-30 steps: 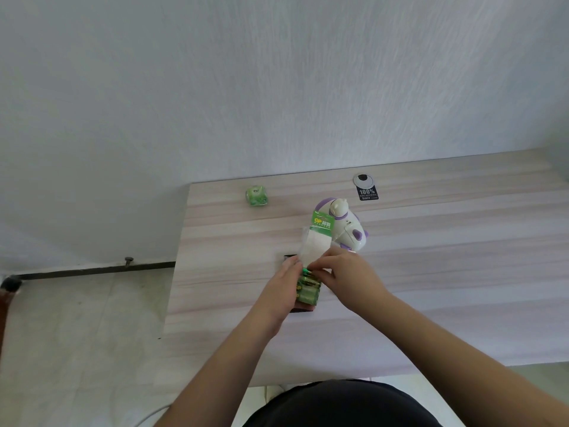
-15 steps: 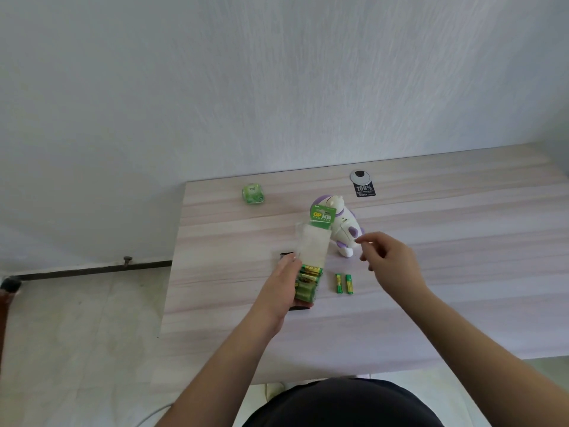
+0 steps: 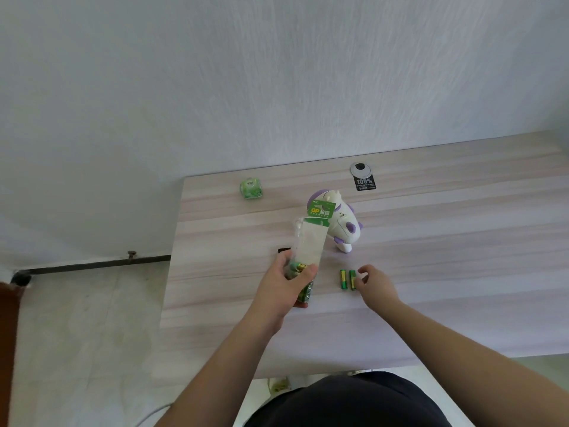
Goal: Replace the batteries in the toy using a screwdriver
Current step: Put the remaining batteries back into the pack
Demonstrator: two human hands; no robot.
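Batteries (image 3: 348,279), two of them in green and yellow, lie side by side on the table (image 3: 462,241) a little right of the frame's centre, long axes running up and down the picture. The right hand (image 3: 374,282) sits just to their right, its fingers (image 3: 361,270) loosely curled and parted, the tips close to the nearer cell; whether they touch it I cannot tell, and they grip nothing. The left hand (image 3: 288,283), at centre, is wrapped around the lower end of a pack (image 3: 309,248), a clear blister on a white card with a green header, held upright and tilted slightly to the right, with more green cells showing inside near the thumb. Behind the pack's top, just above and right of centre, the toy (image 3: 346,228) rests on the table, a white animal figure with purple patches, partly hidden by the header. A small green cube (image 3: 251,188) sits near the table's far left corner, well apart from the rest. A round grommet with a black sticker (image 3: 363,177) lies at the far edge, above the toy. A small dark thing (image 3: 284,250) peeks out just left of the pack, too hidden to identify.
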